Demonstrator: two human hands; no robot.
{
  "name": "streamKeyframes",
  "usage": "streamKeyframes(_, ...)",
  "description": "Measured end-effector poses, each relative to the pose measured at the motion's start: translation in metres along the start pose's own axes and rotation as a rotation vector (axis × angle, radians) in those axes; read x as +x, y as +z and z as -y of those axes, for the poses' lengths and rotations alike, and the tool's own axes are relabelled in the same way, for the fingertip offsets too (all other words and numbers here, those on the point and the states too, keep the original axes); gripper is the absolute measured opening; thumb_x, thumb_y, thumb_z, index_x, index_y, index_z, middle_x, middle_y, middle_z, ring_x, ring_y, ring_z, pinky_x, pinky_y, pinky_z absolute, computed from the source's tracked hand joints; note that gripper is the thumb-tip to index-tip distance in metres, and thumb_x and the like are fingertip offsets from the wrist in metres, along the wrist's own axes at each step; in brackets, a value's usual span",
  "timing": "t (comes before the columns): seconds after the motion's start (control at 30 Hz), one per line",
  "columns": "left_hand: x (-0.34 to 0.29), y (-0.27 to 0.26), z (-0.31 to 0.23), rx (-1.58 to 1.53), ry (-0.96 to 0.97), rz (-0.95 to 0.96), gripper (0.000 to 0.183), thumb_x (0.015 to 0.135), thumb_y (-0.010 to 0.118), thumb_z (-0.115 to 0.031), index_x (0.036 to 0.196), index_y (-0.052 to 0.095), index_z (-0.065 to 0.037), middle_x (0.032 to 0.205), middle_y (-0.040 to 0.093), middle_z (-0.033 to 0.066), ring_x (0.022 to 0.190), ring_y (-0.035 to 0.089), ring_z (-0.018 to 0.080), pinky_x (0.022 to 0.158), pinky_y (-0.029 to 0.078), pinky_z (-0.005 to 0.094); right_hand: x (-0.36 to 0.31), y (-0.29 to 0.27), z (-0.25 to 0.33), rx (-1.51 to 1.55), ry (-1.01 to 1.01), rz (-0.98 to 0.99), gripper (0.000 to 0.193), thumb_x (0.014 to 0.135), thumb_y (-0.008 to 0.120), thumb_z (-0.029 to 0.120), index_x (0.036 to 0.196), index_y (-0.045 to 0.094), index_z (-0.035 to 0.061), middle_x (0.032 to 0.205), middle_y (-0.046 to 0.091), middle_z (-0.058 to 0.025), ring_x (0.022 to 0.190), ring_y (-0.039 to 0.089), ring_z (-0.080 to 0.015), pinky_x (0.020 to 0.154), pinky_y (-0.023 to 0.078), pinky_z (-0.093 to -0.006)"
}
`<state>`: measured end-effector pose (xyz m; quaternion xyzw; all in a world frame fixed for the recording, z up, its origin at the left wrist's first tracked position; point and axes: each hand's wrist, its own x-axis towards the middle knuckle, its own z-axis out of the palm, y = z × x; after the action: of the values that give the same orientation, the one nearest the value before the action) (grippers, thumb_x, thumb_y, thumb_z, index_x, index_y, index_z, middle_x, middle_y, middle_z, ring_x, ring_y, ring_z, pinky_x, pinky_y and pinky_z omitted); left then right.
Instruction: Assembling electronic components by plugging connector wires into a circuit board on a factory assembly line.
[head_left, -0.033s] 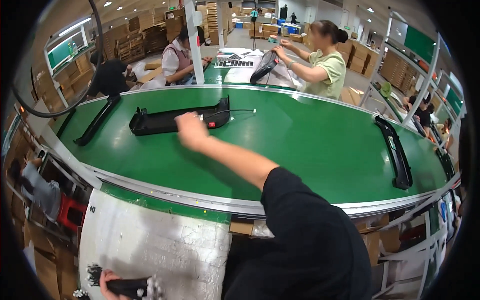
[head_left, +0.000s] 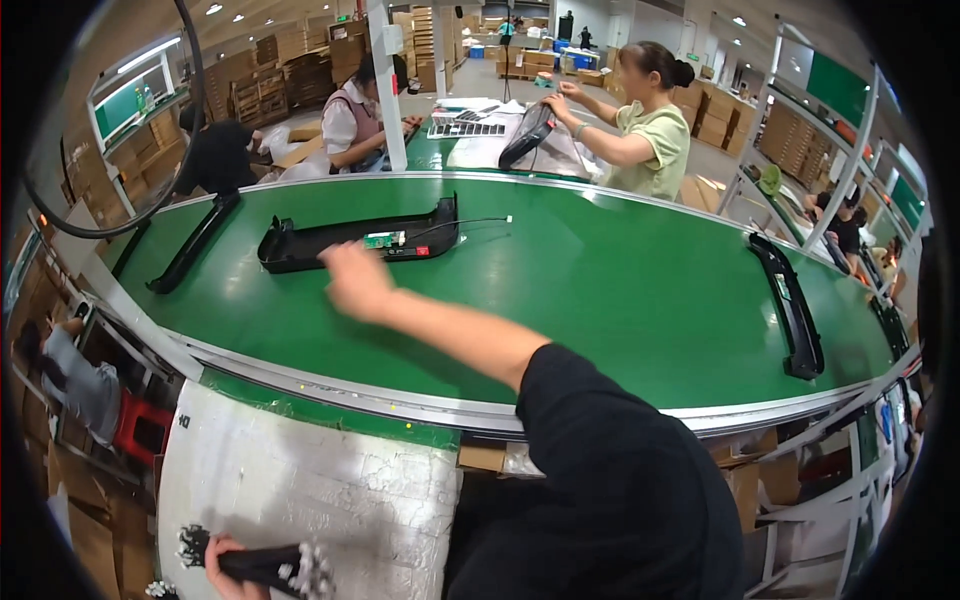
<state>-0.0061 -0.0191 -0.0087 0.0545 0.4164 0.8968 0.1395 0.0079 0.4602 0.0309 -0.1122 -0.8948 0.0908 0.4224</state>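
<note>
My left hand (head_left: 232, 570) is closed around a bundle of black cables (head_left: 265, 567) with small white connectors at the ends, low over the pale work mat. Across the green belt, my right hand (head_left: 360, 284) is at the near edge of a long black plastic housing (head_left: 300, 242). Motion blurs its fingers, and I cannot tell whether they touch the housing. Inside the housing lies a small green circuit board (head_left: 384, 240), beside a red label (head_left: 422, 251). A thin dark cable (head_left: 475, 220) runs over the housing's right end to a white connector on the belt.
A narrow black housing (head_left: 195, 245) lies farther left on the green belt (head_left: 600, 300), another black housing (head_left: 790, 305) at the right. Below the belt's metal rail is the pale mat (head_left: 330, 480). Beyond the belt, a co-worker in light green (head_left: 650, 145) handles a black part.
My right hand has moved left along the housing's near edge, uncovering the green circuit board. My left hand and the cable bundle have risen slightly.
</note>
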Motion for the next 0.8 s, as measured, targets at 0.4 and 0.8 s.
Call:
streamKeyframes(0.4, -0.012, 0.01, 0.076, 0.399, 0.399, 0.268, 0.04, 0.085, 0.053, -0.026, 0.112, 0.048, 0.003, 0.106, 0.056, 0.015, 0.101, 0.052, 0.0247, 0.092, 0.04, 0.0406, -0.107, 0.125, 0.295, 1.066, 0.025, 0.811, 0.029, 0.065, 0.057, 0.023, 0.055, 0.053, -0.0039, 0.046, 0.046, -0.0193, 0.04, 0.045, -0.0225, 0.041, 0.034, -0.0388)
streamKeyframes(0.8, -0.001, -0.029, 0.054, 0.466, 0.1, 0.125, 0.069, 0.077, 0.064, -0.034, 0.125, 0.033, 0.005, 0.125, 0.037, 0.0255, 0.112, 0.043, 0.0357, 0.091, 0.04, 0.0441, -0.095, 0.112, 0.285, 1.748, 0.635, 1.06, 0.018, 0.068, 0.064, 0.007, 0.053, 0.058, -0.0009, 0.048, 0.055, -0.0081, 0.036, 0.045, -0.0132, 0.034, 0.033, -0.0276)
